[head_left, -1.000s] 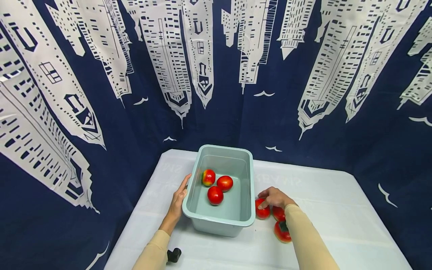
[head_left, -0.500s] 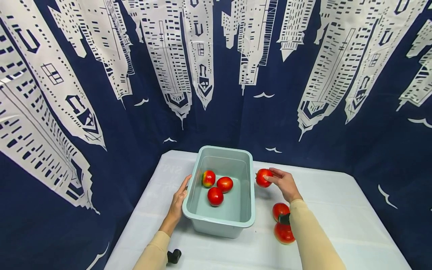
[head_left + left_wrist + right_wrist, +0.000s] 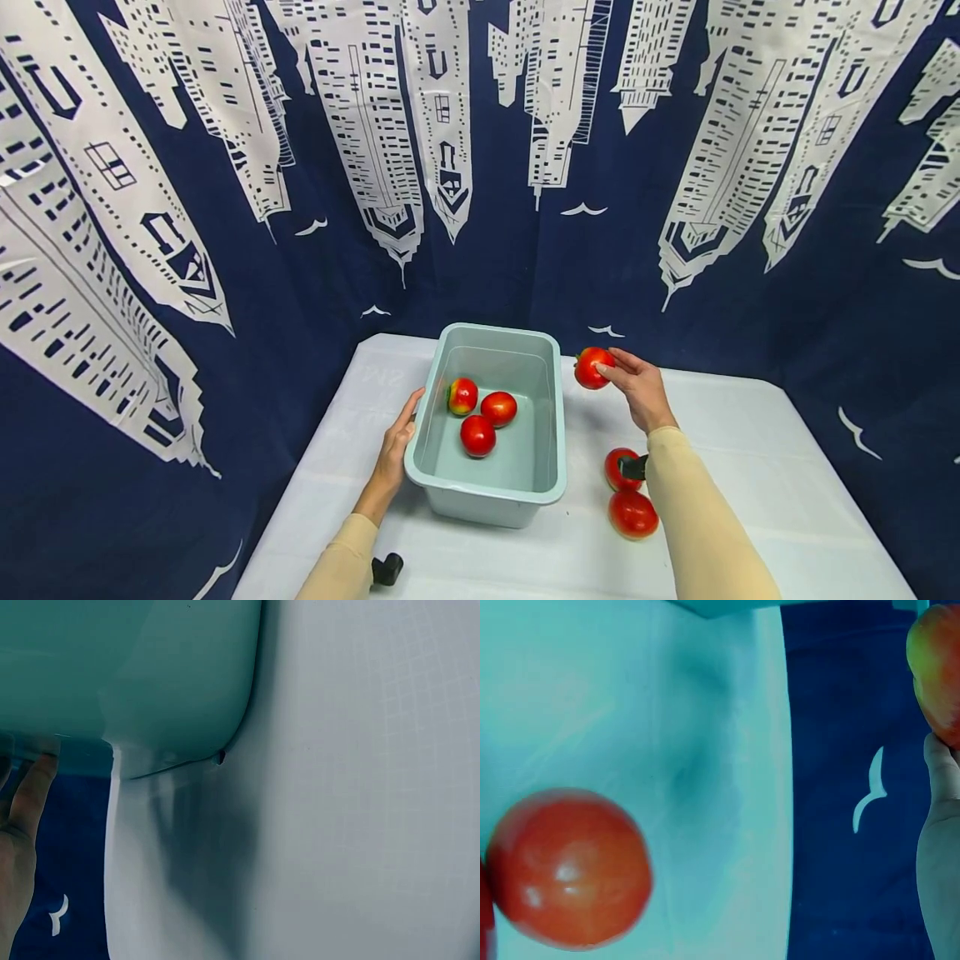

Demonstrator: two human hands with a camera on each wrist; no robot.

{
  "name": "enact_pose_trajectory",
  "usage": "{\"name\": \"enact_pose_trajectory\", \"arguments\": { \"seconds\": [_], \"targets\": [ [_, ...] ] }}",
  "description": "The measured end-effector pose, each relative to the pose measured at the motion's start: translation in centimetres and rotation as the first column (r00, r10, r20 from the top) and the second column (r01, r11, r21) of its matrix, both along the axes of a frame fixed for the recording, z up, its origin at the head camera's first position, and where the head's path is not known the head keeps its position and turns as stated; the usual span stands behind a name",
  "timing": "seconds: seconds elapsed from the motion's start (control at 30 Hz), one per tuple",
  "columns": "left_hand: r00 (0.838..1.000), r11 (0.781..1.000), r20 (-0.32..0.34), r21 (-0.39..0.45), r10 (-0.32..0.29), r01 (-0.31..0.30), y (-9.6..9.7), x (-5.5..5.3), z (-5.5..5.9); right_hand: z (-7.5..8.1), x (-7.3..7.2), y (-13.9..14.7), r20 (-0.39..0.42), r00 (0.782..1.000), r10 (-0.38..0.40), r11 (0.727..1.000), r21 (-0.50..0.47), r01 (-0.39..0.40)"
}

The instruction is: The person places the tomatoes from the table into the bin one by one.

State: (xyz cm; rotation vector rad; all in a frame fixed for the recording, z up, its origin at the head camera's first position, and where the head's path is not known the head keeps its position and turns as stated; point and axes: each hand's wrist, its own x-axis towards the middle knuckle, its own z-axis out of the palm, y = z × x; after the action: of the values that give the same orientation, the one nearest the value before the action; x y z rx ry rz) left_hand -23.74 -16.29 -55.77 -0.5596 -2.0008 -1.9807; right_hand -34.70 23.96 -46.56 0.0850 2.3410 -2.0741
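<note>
My right hand [image 3: 642, 393] pinches a red tomato [image 3: 592, 368] between thumb and fingers, above the table to the right of the pale green bin [image 3: 487, 490]. Yellow-green patches show on this tomato in the right wrist view. Inside the bin lie three tomatoes: one with a yellow and green end [image 3: 462, 396], one at the right [image 3: 499, 408] and one nearer the front [image 3: 477, 436]. My left hand [image 3: 392, 454] rests along the bin's left outer wall, its straight fingers [image 3: 34, 795] touching just under the rim.
Two more tomatoes sit on the white table [image 3: 570, 558] right of the bin, a rear one [image 3: 618, 467] and a front one [image 3: 633, 513]. Black camera mounts show at both wrists. A navy curtain [image 3: 487, 283] with white building prints hangs behind the table.
My right hand has picked up a tomato from beside the bin and raised it up and toward the back. My left hand and the bin stay where they were.
</note>
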Motion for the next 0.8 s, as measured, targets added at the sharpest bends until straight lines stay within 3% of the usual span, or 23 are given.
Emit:
{"name": "enact_pose_trajectory", "arguments": {
  "seconds": [0.33,0.63,0.8],
  "targets": [
    [1.000,1.000,0.001,-0.017,0.011,-0.011,-0.1,-0.1,-0.3,1.8,-0.8,-2.5,-0.049,0.999,0.018,0.998,-0.057,-0.021],
    [1.000,1.000,-0.002,-0.012,0.005,-0.005,-0.4,-0.2,0.0,5.0,-1.7,-7.7,-0.107,0.993,0.053,0.987,-0.143,-0.069],
    [1.000,1.000,-0.002,-0.027,-0.014,0.014,-0.3,-0.2,0.0,5.9,-1.7,-9.6,-0.135,0.988,0.077,0.979,-0.176,-0.100]
  ]
}}
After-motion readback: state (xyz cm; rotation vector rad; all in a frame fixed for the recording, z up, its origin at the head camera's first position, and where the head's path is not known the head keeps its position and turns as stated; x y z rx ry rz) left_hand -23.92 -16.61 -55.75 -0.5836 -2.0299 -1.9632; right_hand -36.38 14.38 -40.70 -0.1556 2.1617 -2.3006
